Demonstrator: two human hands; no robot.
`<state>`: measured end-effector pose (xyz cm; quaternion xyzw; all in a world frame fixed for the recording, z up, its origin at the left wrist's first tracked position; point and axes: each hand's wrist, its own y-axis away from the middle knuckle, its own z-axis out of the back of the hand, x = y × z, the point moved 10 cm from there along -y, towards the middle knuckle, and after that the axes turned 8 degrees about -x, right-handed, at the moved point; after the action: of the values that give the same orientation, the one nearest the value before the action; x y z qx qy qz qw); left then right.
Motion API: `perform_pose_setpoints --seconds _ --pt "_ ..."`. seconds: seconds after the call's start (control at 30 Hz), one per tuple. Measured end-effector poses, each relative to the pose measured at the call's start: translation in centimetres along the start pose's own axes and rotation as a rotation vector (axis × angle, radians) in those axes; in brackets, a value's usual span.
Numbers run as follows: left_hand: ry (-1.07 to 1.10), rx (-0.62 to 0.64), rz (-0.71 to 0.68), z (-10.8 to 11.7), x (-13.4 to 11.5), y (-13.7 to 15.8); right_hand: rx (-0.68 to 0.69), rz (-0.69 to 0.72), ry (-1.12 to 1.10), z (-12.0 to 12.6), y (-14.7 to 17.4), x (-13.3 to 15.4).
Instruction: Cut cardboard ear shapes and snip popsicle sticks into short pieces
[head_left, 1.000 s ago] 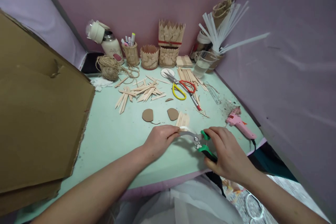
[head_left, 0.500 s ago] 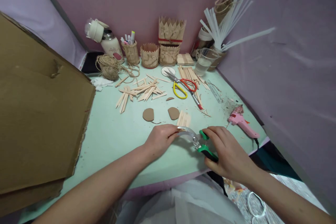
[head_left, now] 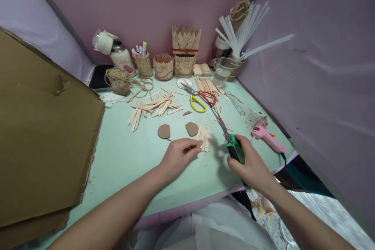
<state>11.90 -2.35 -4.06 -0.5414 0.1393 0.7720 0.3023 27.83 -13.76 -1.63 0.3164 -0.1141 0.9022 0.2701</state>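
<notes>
My left hand (head_left: pixel 179 159) pinches a small brown piece of cardboard (head_left: pixel 199 144) between thumb and fingertips, just above the table. Right beside those fingertips lie short pale wooden sticks (head_left: pixel 206 140) in a row. My right hand (head_left: pixel 254 164) is wrapped round the green-and-black handles of pruning shears (head_left: pixel 233 149), whose blades point away from me and to the left. Beyond my left hand two brown cardboard discs, each with a straight-cut edge, lie flat: a left disc (head_left: pixel 164 131) and a right disc (head_left: pixel 191 129).
Red-and-yellow-handled scissors (head_left: pixel 198 102) lie mid-table near a pile of wooden sticks (head_left: pixel 159 103). A pink glue gun (head_left: pixel 268 136) rests at the right edge. A cup of water (head_left: pixel 223 74) stands at the back right. Large cardboard (head_left: pixel 49 125) blocks the left side.
The shears have swung away from my left hand to the right, their blades now pointing up the table. My left hand stays nearly in place, with the small brown piece now visible.
</notes>
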Motion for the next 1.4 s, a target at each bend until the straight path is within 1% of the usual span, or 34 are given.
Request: perform_pose_setpoints --seconds 0.03,0.13,0.17,0.2,0.23,0.27,0.3,0.33,0.4,0.47,0.5,0.57,0.6,0.63,0.7,0.73,0.8,0.9,0.97,1.0,1.07,1.13,1.17,1.2,1.27,1.33,1.4 --pt "0.057 0.018 0.057 -0.2 0.4 0.0 0.031 -0.013 -0.053 -0.3 0.1 0.1" --pt "0.237 0.104 0.193 -1.3 1.0 0.3 0.192 -0.021 -0.294 -1.7 0.8 1.5" --pt "0.299 0.135 0.230 -1.7 1.0 0.5 0.205 -0.012 -0.336 -1.8 0.7 2.0" --pt "0.359 0.164 0.264 -2.1 1.0 0.7 0.172 0.003 -0.318 -1.5 0.4 2.2" --pt "0.411 0.187 0.293 -2.4 1.0 0.8 0.097 0.021 -0.235 -1.0 -0.1 2.1" --pt "0.445 0.195 0.312 -2.6 1.0 0.9 0.000 0.039 -0.096 -0.3 -0.8 1.8" --pt "0.452 0.183 0.316 -2.5 1.0 0.8 -0.087 0.058 0.076 0.2 -1.4 1.4" --pt "0.423 0.148 0.301 -2.1 1.1 0.7 -0.140 0.073 0.231 0.2 -2.0 1.1" --pt "0.260 0.037 0.209 -0.7 0.9 0.3 -0.168 0.074 0.459 -0.6 -3.0 0.1" --pt "0.046 -0.072 0.049 0.6 -0.1 0.1 -0.205 0.085 0.513 -1.1 -3.5 -0.2" --pt "-0.046 -0.106 -0.037 0.9 -0.7 0.2 -0.237 0.120 0.501 -1.1 -3.4 0.2" --pt "-0.160 -0.137 -0.178 1.0 -1.9 0.5 -0.273 0.216 0.369 -1.0 -2.9 1.9" --pt "-0.187 -0.145 -0.228 0.9 -2.3 0.6 -0.263 0.258 0.251 -0.9 -2.4 3.0" --pt "-0.205 -0.151 -0.271 0.8 -2.6 0.8 -0.219 0.274 0.101 -1.0 -2.0 3.9" --pt "-0.226 -0.165 -0.344 0.7 -3.2 1.1 -0.090 0.249 -0.203 -1.7 -1.3 5.5" --pt "-0.231 -0.171 -0.371 0.6 -3.4 1.3 -0.089 0.231 -0.285 -1.7 -1.0 6.1" --pt "-0.233 -0.172 -0.403 0.5 -3.6 1.5 -0.095 0.197 -0.374 -2.1 -0.7 6.9" --pt "-0.207 -0.167 -0.385 0.7 -3.5 1.4 -0.093 0.214 -0.424 -2.8 -0.6 7.7" --pt "-0.164 -0.147 -0.337 0.9 -3.3 1.0 -0.067 0.277 -0.430 -2.8 -0.7 8.2" --pt "-0.133 -0.118 -0.305 0.9 -3.1 0.8 -0.046 0.317 -0.425 -2.7 -0.7 8.5" --pt "-0.055 -0.020 -0.243 0.5 -2.8 0.3 0.007 0.410 -0.403 -2.3 -0.6 9.1" --pt "0.013 0.075 -0.215 0.0 -2.8 0.1 0.074 0.507 -0.380 -2.1 -0.3 9.8" --pt "0.032 0.100 -0.214 -0.2 -2.8 0.0 0.102 0.546 -0.370 -2.1 -0.1 10.0" --pt "0.035 0.108 -0.220 -0.2 -2.9 0.0 0.125 0.578 -0.363 -2.2 0.0 10.1" --pt "0.002 0.087 -0.243 -0.2 -2.8 0.1 0.148 0.619 -0.369 -2.4 0.3 10.1" --pt "-0.044 0.056 -0.275 -0.3 -2.7 0.4 0.151 0.627 -0.394 -2.7 0.3 9.8" --pt "-0.072 0.022 -0.312 -0.4 -2.8 0.7 0.144 0.606 -0.417 -3.0 0.2 9.2"
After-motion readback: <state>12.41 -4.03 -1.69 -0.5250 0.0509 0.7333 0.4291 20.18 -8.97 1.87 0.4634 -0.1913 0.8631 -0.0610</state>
